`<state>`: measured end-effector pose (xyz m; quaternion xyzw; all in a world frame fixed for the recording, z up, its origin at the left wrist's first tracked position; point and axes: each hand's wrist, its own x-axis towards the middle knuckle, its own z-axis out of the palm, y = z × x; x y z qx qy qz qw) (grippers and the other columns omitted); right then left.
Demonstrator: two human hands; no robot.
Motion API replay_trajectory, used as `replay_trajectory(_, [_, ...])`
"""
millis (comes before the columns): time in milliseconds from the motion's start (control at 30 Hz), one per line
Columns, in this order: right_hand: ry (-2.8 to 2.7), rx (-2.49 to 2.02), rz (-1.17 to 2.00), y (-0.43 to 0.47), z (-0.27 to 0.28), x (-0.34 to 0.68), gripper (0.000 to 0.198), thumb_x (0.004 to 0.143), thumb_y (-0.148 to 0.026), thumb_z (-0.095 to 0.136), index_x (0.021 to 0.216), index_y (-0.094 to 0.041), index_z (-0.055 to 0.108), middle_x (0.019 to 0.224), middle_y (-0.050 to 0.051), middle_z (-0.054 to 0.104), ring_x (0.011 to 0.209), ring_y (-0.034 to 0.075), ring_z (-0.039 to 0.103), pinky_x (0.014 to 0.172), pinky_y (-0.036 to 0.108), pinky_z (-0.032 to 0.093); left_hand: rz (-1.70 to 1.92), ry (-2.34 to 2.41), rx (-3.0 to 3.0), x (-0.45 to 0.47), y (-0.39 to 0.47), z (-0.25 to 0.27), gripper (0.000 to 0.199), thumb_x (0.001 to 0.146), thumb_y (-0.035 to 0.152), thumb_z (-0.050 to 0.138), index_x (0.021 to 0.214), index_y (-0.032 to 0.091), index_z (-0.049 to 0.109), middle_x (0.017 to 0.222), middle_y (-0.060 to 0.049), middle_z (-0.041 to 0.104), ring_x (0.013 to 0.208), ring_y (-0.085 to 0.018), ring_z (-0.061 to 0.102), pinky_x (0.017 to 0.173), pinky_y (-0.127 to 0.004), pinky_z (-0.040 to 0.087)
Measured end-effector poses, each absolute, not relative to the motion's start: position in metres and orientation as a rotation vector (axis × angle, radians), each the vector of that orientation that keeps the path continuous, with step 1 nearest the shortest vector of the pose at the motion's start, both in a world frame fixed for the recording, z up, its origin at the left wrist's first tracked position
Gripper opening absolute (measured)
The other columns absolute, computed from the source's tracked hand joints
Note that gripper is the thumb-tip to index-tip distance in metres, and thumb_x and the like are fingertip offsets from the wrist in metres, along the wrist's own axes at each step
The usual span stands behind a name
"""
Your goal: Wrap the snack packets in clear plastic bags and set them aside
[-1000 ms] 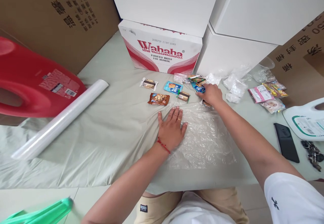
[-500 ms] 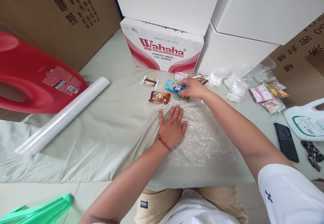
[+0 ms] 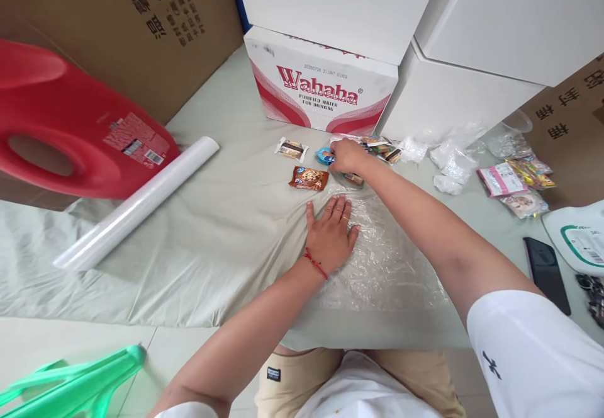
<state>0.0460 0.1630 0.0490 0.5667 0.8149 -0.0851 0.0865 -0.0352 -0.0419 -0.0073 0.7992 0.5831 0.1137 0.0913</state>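
One blue packet (image 3: 323, 156) is best edge-pinched; right hand (image 3: 348, 155): grip can't be told; left hand (image 3: 330, 237): flat, fingers apart.

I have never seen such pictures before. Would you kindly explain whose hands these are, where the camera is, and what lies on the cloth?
No machine here: these are one person's bare hands, viewed by a camera worn on the head, looking forward and down. The left hand lies flat at the edge of a clear plastic sheet. The right hand is at a blue snack packet; its grip is hidden. Also on the cloth are a brown cookie packet, a white roll at the left and a phone at the right.
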Motion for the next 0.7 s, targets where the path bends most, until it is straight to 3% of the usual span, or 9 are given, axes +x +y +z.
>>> replay_trajectory(233, [2.461,1.680,-0.321,0.167,0.044,0.058,0.078,0.079,-0.047,0.080,0.145,-0.014,0.056,0.144,0.021,0.058,0.123,0.031,0.062,0.103,0.035,0.048,0.338,1.735,2.365,-0.035,-0.042,-0.008,0.061,0.107,0.046,0.026,0.160,0.019,0.037,0.170,-0.006,0.032,0.157,-0.029,0.029,0.125,-0.074,0.011])
replay_trajectory(533, [2.523,1.620,-0.250,0.172,0.039,0.061,0.062,0.075,-0.039,0.082,0.129,-0.012,0.066,0.128,0.019,0.069,0.115,0.035,0.066,0.096,0.038,0.050,0.335,1.730,2.361,-0.035,-0.042,-0.007,0.061,0.107,0.047,0.027,0.160,0.021,0.039,0.170,-0.007,0.031,0.157,-0.030,0.028,0.125,-0.073,0.009])
replay_trajectory(700, [2.521,1.655,-0.236,0.172,0.038,0.058,0.072,0.076,-0.045,0.081,0.137,-0.012,0.059,0.136,0.022,0.063,0.117,0.035,0.065,0.096,0.039,0.051,0.340,1.732,2.368,-0.036,-0.042,-0.008,0.061,0.107,0.047,0.025,0.160,0.021,0.039,0.170,-0.007,0.032,0.157,-0.028,0.029,0.126,-0.073,0.010])
